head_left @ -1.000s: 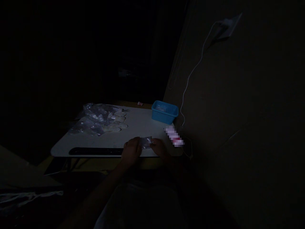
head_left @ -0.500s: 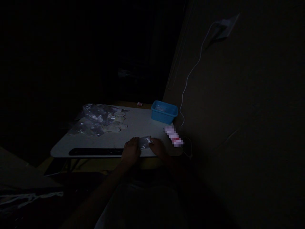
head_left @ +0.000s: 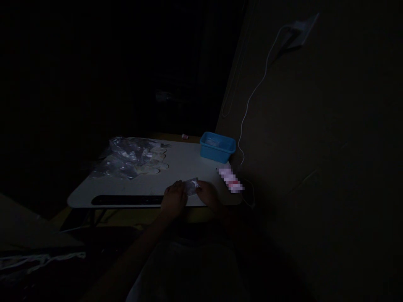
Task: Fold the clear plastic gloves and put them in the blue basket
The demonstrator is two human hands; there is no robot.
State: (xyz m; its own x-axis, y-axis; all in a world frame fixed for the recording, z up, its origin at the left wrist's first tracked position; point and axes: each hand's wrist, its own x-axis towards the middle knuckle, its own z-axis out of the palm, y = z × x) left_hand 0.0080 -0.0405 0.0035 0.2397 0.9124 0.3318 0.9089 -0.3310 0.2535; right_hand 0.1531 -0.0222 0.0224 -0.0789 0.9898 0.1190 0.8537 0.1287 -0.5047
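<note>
In dim light, a small clear plastic packet [head_left: 191, 187] lies between my two hands over the front edge of the white table [head_left: 185, 163]. My left hand [head_left: 174, 198] is closed on the packet's left side, its fingers curled. On the packet's right edge, my right hand [head_left: 207, 194] pinches with thumb and fingers. What the packet contains is too dark to tell. Farther left on the table is a heap of crumpled clear plastic bags [head_left: 130, 153], with pale glove-like finger shapes [head_left: 154, 167] at its right side.
A blue basket [head_left: 215, 153] with something clear inside stands at the back right. Near the right edge lies a blurred, lit phone-like object [head_left: 231, 179]. A white cable [head_left: 252, 95] hangs along the wall. Behind the table is a small pinkish item [head_left: 185, 136].
Both hands keep their hold on the packet, and the left has shifted very slightly to the right. The view has moved a little.
</note>
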